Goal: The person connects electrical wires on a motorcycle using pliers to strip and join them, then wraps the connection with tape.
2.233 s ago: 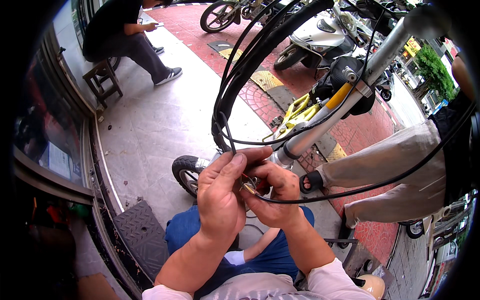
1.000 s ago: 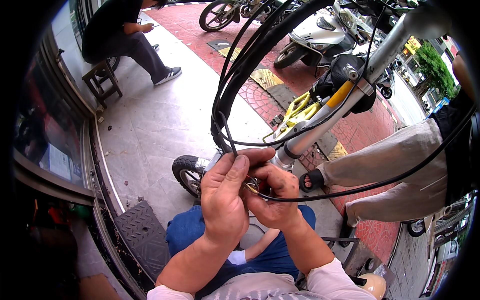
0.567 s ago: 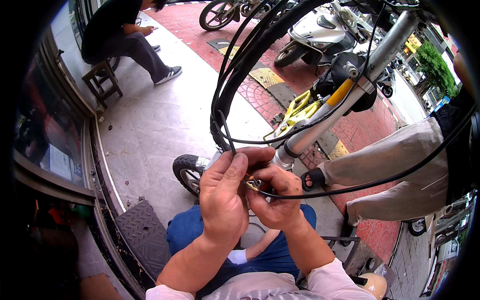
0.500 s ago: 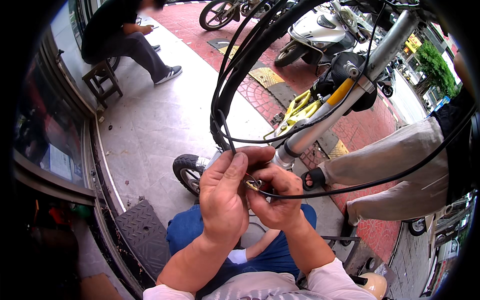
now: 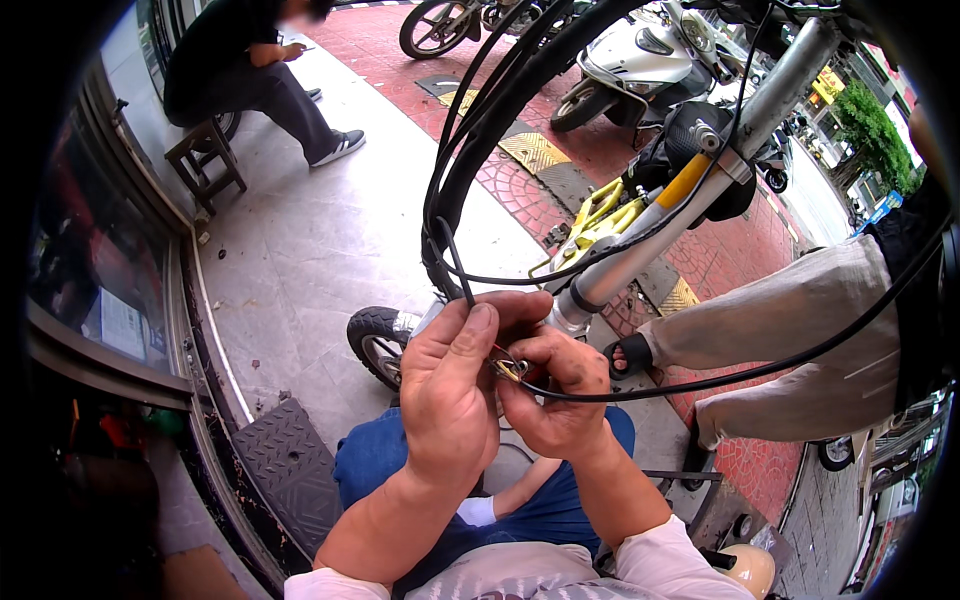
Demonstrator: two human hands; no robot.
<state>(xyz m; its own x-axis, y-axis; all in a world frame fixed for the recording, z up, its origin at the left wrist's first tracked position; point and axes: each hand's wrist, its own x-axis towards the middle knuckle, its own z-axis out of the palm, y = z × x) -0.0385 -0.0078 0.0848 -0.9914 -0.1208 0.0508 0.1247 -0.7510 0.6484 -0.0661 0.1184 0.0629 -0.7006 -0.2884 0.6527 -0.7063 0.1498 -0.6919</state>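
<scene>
Between my fingertips lie thin exposed wires (image 5: 510,368), reddish and yellowish, at the ends of black cable. My left hand (image 5: 450,375) pinches one black cable (image 5: 458,265) that comes down from a bundle above. The fingers of my right hand (image 5: 560,385) close on the other black cable (image 5: 700,386), which sweeps off to the right. Both hands nearly touch in front of a silver metal tube (image 5: 690,200) with a yellow band and a clamp. My fingers partly hide how the wires meet.
A black-tyred wheel (image 5: 375,345) stands beyond my left hand. A person in pale trousers (image 5: 780,330) stands close on the right; another sits on a dark stool (image 5: 205,165) at the far left. A white scooter (image 5: 640,65) is parked behind. A ridged ramp (image 5: 285,460) lies at lower left.
My hands hold nearly the same place and grip, with only a slight shift of the fingers and wires.
</scene>
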